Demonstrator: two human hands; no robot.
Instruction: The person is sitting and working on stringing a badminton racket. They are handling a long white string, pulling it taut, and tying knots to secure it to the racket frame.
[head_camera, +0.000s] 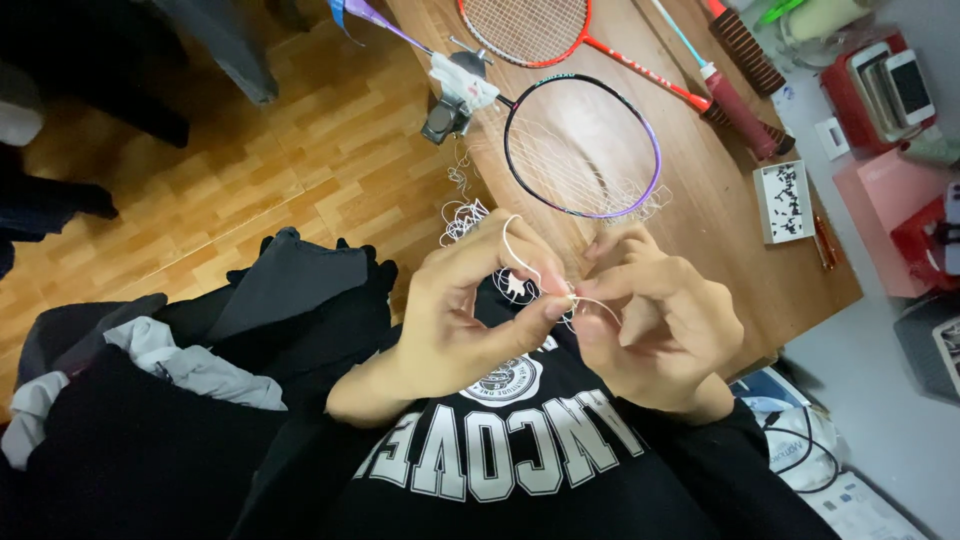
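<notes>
Fingers (556, 300) of both hands meet close before the chest, the left hand (470, 310) and right hand (660, 320) each pinching the thin white string (512, 240), which loops up between them (held taut enough, it seems, to work the strand). Beyond, a black-and-purple racket (582, 145) lies half-strung on the wooden surface (720, 210), above parquet floor (250, 170).

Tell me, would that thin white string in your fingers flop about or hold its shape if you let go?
Probably springy rather than limp: the white string arches in a loop above the left hand and right hand. Likely very light and slippery, being so thin. The loose coils by the purple racket suggest it tangles easily.
</notes>
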